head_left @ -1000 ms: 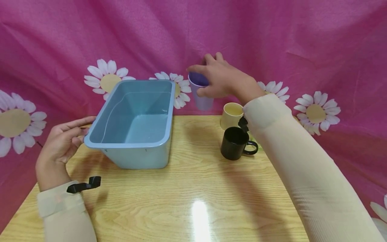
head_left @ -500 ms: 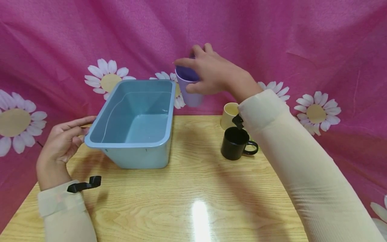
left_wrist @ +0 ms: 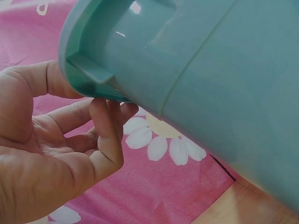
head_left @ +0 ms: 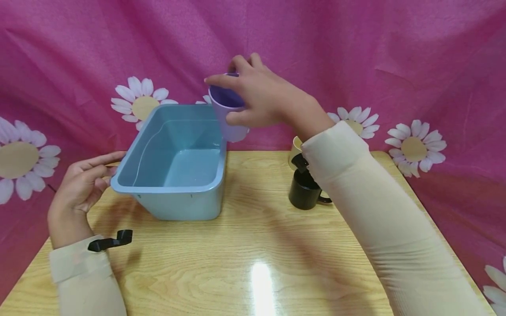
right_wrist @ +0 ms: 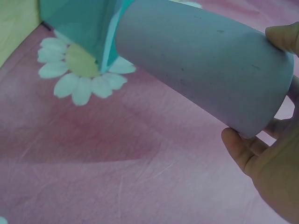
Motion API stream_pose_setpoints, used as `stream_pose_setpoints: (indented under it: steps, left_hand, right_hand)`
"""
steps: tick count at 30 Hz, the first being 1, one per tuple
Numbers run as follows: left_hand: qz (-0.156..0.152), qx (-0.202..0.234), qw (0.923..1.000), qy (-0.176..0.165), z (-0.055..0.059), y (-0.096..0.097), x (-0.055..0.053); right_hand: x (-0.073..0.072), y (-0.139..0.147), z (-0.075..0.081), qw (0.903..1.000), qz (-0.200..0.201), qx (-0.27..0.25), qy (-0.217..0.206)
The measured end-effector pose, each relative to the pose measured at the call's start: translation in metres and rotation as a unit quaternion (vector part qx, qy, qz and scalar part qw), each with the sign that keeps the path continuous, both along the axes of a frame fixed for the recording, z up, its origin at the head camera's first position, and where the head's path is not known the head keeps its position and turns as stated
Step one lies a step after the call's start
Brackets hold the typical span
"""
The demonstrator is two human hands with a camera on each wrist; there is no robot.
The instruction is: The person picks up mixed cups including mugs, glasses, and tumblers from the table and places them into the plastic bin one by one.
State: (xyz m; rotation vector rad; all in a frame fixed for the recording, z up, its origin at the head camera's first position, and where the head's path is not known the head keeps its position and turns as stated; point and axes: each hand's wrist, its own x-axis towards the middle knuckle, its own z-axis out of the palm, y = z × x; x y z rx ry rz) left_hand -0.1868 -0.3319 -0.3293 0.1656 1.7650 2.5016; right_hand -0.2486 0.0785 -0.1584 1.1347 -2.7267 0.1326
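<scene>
A purple plastic cup (head_left: 228, 118), mouth up and slightly tilted, hangs in the air at the right rim of a blue plastic tub (head_left: 221, 175). My right hand (head_left: 262, 94) holds the cup near its top, thumb on the near side and fingers around the far side. In the right wrist view the cup's wall (right_wrist: 201, 65) overlaps the tub's edge (right_wrist: 108, 42). My left hand (head_left: 81, 184) grips the tub's left rim. The left wrist view shows that hand's curled fingers (left_wrist: 106, 130) under the lip of the tub (left_wrist: 196, 60).
A black mug (head_left: 303, 193) stands on the wooden table (head_left: 221, 263) to the right of the tub. Behind it is a cream cup (head_left: 295, 151), partly covered by my right sleeve (head_left: 336, 149). A pink flowered cloth (head_left: 316, 44) hangs along the table's back edge.
My right hand has carried the purple cup leftward to the tub's right rim. My sleeve now covers more of the cream cup and black mug. The left hand and tub stay put.
</scene>
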Motion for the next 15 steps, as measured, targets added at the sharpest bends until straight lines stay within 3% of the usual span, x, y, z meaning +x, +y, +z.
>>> stream_pose_setpoints:
  steps: [15]
  left_hand:
    - [0.007,0.010,0.9999,0.003,-0.001,0.002,0.000]
  right_hand:
    - [0.011,-0.028,-0.010,0.9976,0.064,-0.015,0.021]
